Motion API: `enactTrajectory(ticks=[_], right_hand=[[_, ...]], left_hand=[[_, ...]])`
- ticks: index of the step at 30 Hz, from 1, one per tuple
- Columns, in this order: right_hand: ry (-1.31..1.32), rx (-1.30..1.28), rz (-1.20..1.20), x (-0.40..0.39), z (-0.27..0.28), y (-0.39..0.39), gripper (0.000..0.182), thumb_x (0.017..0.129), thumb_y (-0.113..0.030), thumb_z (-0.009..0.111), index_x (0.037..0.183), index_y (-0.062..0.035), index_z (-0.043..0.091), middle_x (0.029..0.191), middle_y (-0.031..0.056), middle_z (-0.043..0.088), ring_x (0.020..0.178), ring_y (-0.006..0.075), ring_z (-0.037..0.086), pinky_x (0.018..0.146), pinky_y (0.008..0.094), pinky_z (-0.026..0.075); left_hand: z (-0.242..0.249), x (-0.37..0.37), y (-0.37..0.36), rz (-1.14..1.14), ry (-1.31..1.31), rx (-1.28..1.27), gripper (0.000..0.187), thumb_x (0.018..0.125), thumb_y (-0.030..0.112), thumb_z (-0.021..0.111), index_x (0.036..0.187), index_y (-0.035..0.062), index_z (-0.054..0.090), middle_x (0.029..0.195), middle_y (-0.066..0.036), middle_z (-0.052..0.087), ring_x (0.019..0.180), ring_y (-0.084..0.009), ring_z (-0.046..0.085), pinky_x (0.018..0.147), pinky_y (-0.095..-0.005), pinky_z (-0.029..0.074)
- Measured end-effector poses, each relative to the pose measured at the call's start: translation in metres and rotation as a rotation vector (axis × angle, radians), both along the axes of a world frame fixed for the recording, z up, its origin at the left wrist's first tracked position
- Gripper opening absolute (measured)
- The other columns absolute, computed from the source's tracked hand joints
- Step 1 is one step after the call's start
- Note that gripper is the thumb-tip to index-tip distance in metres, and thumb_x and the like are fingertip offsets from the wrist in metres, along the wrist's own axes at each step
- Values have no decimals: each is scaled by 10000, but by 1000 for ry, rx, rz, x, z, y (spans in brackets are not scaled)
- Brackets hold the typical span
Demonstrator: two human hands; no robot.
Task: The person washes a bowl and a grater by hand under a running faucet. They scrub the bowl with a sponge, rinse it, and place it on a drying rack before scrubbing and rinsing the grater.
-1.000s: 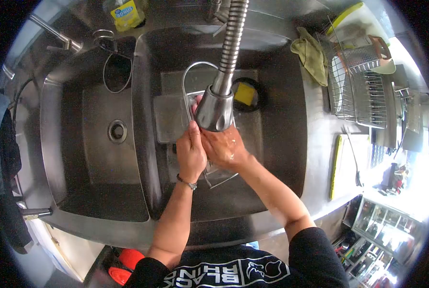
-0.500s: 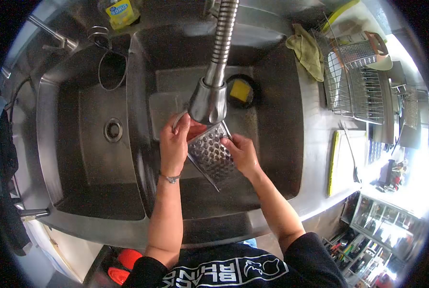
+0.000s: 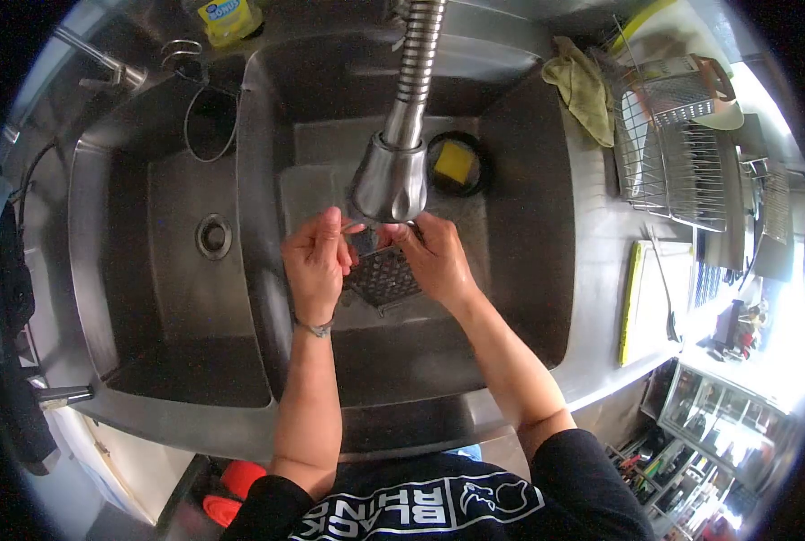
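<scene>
A metal grater (image 3: 386, 278) is tilted over the right sink basin, below the faucet's spray head (image 3: 391, 185). My right hand (image 3: 437, 263) grips its right upper side, with thumb and fingers closed near the top. At the opposite side, my left hand (image 3: 315, 266) has its fingers curled in at the grater's upper left edge; their exact contact is partly hidden. Beyond my right hand, a yellow sponge (image 3: 455, 163) rests in a small round black dish (image 3: 475, 180) in the basin.
On the left lies a second basin (image 3: 186, 307) with a drain, and a strainer (image 3: 211, 124) hangs at its back. A yellow soap bottle (image 3: 228, 22) stands behind. To the right are a green cloth (image 3: 579, 90), a wire dish rack (image 3: 668, 162) and a cutting board (image 3: 657, 302).
The grater has turned and tipped, so its perforated face looks shorter and darker. My right hand has moved up and left to its top; my left hand has shifted slightly left.
</scene>
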State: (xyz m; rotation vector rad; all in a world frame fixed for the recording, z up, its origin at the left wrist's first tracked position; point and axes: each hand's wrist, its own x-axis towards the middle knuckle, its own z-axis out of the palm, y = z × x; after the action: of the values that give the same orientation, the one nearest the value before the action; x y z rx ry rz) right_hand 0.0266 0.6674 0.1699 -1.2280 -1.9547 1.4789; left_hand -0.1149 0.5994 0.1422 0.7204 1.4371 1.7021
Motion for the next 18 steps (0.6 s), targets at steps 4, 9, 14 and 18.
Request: enactTrajectory(ticks=[4, 9, 14, 18], right_hand=[[44, 201, 89, -14, 0, 11, 174, 837, -169, 589, 848, 4, 578, 697, 208, 580, 672, 367, 585, 575, 401, 444], [40, 334, 11, -19, 25, 19, 104, 749, -60, 603, 737, 22, 540, 684, 243, 533, 673, 439, 521, 521, 366, 439], [200, 351, -202, -12, 25, 25, 120, 848, -110, 583, 875, 3, 614, 587, 98, 535, 497, 153, 502, 484, 259, 408], [395, 134, -496, -9, 26, 22, 215, 901, -208, 558, 882, -5, 627, 560, -33, 491, 494, 45, 445, 443, 200, 371]], left_hand=[[0, -7, -3, 118, -55, -14, 361, 912, 316, 524, 781, 0, 640, 572, -5, 556, 471, -57, 457, 437, -201, 368], [7, 0, 2, 134, -123, 116, 284, 898, 264, 559, 948, -1, 647, 740, -11, 602, 672, -67, 532, 622, -204, 436], [-2, 13, 3, 9, -162, 188, 258, 890, 213, 572, 1055, 20, 616, 850, -33, 635, 779, -89, 567, 703, -228, 450], [3, 16, 1, -25, -110, 135, 268, 885, 224, 581, 1047, 15, 621, 877, -33, 641, 799, -80, 556, 743, -216, 433]])
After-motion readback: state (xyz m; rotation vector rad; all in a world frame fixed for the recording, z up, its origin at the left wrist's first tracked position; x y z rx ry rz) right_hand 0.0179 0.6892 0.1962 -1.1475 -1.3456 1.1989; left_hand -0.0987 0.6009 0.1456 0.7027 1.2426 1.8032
